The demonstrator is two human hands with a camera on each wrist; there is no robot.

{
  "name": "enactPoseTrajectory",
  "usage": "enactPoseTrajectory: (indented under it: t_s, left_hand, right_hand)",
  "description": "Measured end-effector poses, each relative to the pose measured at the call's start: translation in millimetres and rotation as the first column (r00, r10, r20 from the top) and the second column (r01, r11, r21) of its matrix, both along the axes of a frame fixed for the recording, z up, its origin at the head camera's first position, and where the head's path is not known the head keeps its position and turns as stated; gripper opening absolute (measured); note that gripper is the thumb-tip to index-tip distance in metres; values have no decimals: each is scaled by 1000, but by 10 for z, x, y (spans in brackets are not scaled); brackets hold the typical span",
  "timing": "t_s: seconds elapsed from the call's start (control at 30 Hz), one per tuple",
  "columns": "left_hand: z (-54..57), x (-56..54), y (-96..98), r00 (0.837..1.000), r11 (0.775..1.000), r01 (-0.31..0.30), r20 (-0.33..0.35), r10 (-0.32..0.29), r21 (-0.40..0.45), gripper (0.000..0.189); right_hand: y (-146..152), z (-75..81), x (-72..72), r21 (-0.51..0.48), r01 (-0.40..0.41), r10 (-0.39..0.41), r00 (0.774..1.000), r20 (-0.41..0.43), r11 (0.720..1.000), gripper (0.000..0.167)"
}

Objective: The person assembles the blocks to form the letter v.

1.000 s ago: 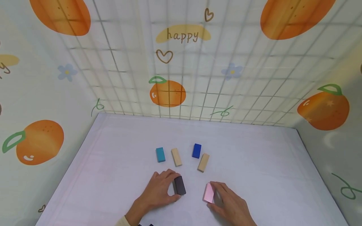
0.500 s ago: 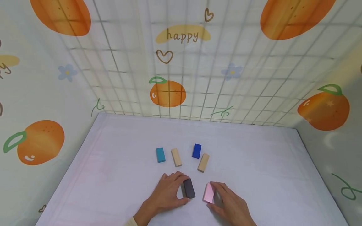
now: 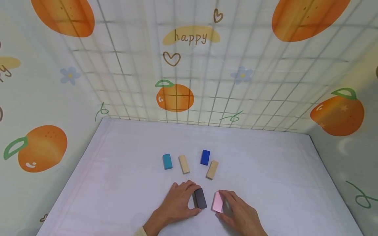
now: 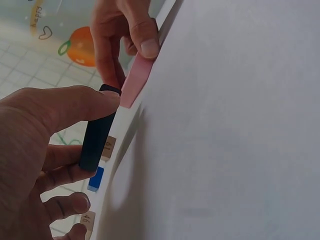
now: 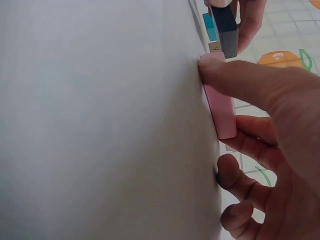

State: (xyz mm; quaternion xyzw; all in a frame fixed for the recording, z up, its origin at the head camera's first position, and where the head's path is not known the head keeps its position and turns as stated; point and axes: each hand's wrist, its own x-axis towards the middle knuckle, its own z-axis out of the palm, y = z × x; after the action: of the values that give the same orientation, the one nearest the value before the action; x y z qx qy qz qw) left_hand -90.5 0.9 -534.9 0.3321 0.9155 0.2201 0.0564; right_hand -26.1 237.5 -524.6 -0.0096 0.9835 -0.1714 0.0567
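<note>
My left hand (image 3: 179, 204) pinches a black rectangular block (image 3: 200, 198) by its two ends, thumb at the near end and fingers at the far end. To its right, my right hand (image 3: 240, 209) grips a pink block (image 3: 218, 202) the same way. A narrow gap separates the two blocks in the head view. In the left wrist view the black block (image 4: 98, 130) hangs between thumb and fingertips, with the pink block (image 4: 136, 81) behind it. The right wrist view has the thumb on one end of the pink block (image 5: 220, 107).
Beyond the hands on the white table (image 3: 265, 170) lie a teal block (image 3: 167, 161), a plain wooden block (image 3: 184, 164), a dark blue block (image 3: 205, 157) and a second wooden block (image 3: 212, 169). A printed curtain (image 3: 133, 98) encloses the back and sides.
My left hand has moved right with the black block, bringing it close to the pink one. My right hand and the pink block have stayed in place.
</note>
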Motion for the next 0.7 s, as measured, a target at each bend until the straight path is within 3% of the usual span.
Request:
enactPoseTrajectory:
  t_s: [0.2, 0.7]
  left_hand:
    - [-38, 7, 59, 1000, 1000, 12, 19, -12, 0, 65]
    - [-122, 24, 107, 1000, 1000, 11, -10, -11, -26, 66]
  right_hand:
    - [6, 4, 6, 6, 3, -4, 1000, 29, 1000, 80]
    - [6, -19, 4, 5, 12, -12, 999, 43, 1000, 81]
